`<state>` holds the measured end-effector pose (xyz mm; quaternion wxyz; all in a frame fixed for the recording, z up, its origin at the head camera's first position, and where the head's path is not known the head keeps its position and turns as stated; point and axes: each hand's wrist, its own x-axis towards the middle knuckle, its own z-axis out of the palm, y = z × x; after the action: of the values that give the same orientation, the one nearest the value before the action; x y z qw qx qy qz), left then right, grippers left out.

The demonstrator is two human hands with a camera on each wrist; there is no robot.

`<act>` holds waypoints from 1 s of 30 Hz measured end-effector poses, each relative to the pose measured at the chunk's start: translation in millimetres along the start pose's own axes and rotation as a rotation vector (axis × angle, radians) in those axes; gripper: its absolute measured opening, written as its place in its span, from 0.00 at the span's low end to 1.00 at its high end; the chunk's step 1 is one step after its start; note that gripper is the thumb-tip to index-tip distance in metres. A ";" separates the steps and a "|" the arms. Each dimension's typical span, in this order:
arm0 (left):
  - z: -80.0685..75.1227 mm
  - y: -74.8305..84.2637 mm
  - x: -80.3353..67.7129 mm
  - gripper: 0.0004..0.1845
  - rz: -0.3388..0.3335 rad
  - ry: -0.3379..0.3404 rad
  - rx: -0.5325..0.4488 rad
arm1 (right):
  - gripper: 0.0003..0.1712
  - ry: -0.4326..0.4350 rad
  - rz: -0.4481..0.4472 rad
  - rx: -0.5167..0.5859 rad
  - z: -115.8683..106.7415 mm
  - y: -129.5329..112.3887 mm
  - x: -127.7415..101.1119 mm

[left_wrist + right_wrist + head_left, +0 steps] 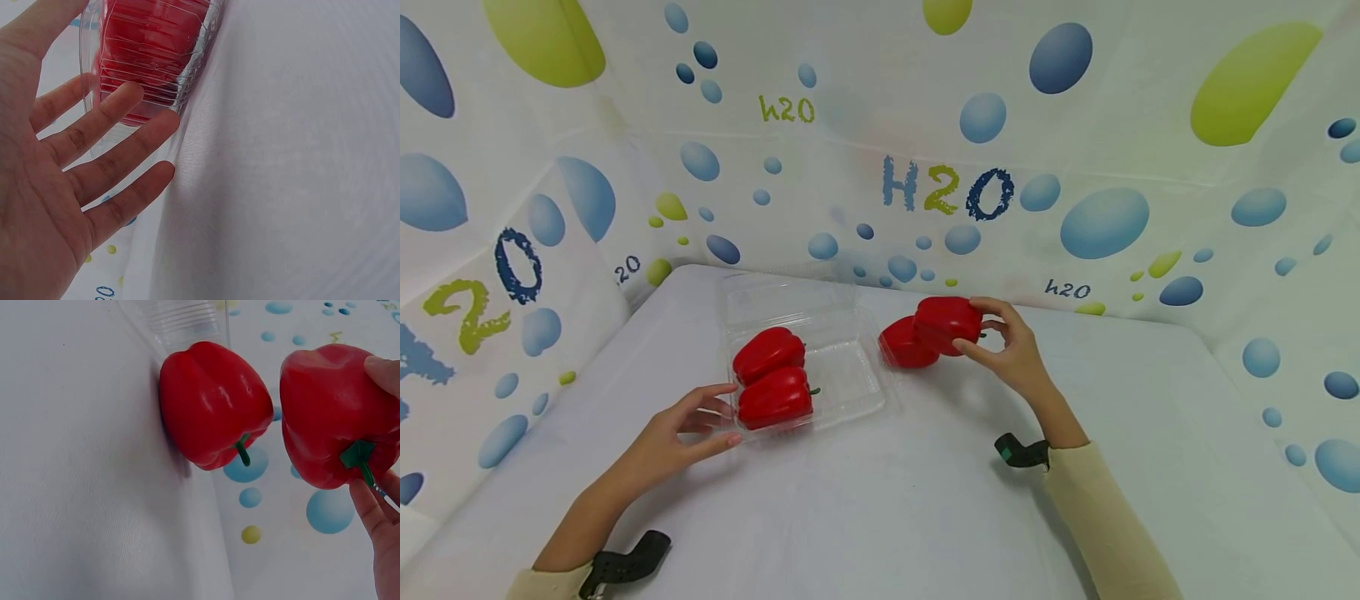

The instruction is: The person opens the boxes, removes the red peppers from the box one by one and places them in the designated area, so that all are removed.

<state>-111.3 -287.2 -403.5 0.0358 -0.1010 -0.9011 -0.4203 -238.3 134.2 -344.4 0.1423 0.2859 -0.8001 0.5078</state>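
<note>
My right hand [1011,350] holds a red bell pepper [947,325] between thumb and fingers, raised off the table. Just left of it another red bell pepper [907,343] lies on the cloth, its green stem visible in the right wrist view. Two more peppers, a rear one [769,354] and a front one [775,398], lie in the left part of a clear plastic clamshell container [850,379] with its lid folded back. My left hand [681,433], fingers spread, is at the container's left side; in the left wrist view its fingertips [131,94] lie close to the ribbed wall.
A white cloth covers the table [880,517]. Behind it hangs a white curtain [850,67] printed with blue and green drops. The container's raised transparent lid [786,300] leans toward the back edge. A dark strap device [1022,452] sits on the right wrist.
</note>
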 end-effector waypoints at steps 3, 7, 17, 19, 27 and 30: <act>-0.1 0.6 -0.1 0.34 0.002 -0.003 -0.006 | 0.35 0.004 0.002 -0.001 -0.8 1.8 -0.3; 0.0 0.8 0.1 0.34 0.001 -0.006 -0.010 | 0.35 0.006 0.011 -0.009 -1.9 3.8 -0.7; 0.5 -1.5 0.7 0.33 0.005 0.008 0.007 | 0.35 0.020 0.052 -0.011 -6.0 7.4 -0.5; 0.4 -2.2 1.1 0.33 -0.002 0.008 0.010 | 0.35 0.024 0.059 -0.011 -6.9 8.2 -0.5; 0.4 -4.3 1.9 0.34 -0.010 0.004 0.011 | 0.34 0.028 0.076 -0.013 -8.7 12.2 -1.0; 0.7 -4.2 1.4 0.34 -0.016 0.003 0.011 | 0.34 0.034 0.077 -0.015 -9.3 13.4 -1.4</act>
<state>-113.6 -289.0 -406.9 0.0342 -0.0931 -0.9041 -0.4156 -245.8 147.3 -350.8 0.1382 0.2453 -0.8117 0.5117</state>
